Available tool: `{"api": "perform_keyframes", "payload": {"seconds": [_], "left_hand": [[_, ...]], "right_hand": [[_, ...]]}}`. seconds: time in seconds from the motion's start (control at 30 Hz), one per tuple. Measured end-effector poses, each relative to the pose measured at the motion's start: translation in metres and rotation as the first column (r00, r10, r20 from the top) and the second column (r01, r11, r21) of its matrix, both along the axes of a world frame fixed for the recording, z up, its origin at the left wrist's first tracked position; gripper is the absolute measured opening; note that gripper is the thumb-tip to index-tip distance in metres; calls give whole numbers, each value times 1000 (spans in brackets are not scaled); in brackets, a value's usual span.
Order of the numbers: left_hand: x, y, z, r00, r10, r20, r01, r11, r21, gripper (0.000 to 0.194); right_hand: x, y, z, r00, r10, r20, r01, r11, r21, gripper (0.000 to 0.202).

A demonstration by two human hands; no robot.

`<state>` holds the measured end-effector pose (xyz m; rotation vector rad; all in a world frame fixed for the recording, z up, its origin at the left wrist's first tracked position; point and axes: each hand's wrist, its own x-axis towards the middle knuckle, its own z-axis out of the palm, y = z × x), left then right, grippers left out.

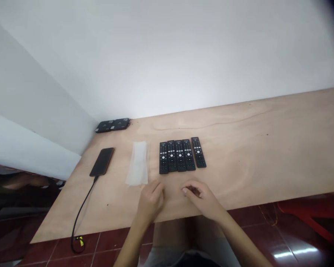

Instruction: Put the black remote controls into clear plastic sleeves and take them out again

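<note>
My left hand (151, 197) rests on the table's near part with its fingers curled into a loose fist, and nothing shows in it. My right hand (199, 197) is also curled, thumb near the forefinger, around a hollow where I see no object. Ahead of both lie several black remote controls (179, 160), side by side with their buttons up. One more remote control (198, 152) lies slightly apart on the right, a little tilted. Left of the row, just beyond my left hand, is a flat stack of whitish translucent sleeves (138, 163).
A phone (102, 161) lies at the left, with a black cable (83, 205) running over the table's front edge. Two black boxes (119, 124) sit in the far left corner by the wall. The wooden table (261, 148) stretches right; a red chair (308, 212) stands beyond its front edge.
</note>
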<state>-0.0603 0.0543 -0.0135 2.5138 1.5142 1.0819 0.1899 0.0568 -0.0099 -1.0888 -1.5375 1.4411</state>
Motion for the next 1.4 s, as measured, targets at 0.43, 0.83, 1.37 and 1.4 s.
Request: {"api": "perform_keyframes", "payload": {"seconds": [0.43,0.83,1.37,1.4], "left_hand": [[2,8,-4,999,37,37,-34,995,-94,56],[14,-13,-1,998,50,49,-46,996,-79,33],[22,-41,8,978,75,193,-10,948,-319,43],[22,-37,10,973,70,219,13,935,-354,35]], "right_hand": [[0,0,-3,997,-23,71,19,999,51,39],[-4,-8,1,984,-6,177,-38,969,246,22],[65,-10,3,956,72,284,-164,935,314,30],[69,-7,1,957,64,283,-148,946,289,31]]}}
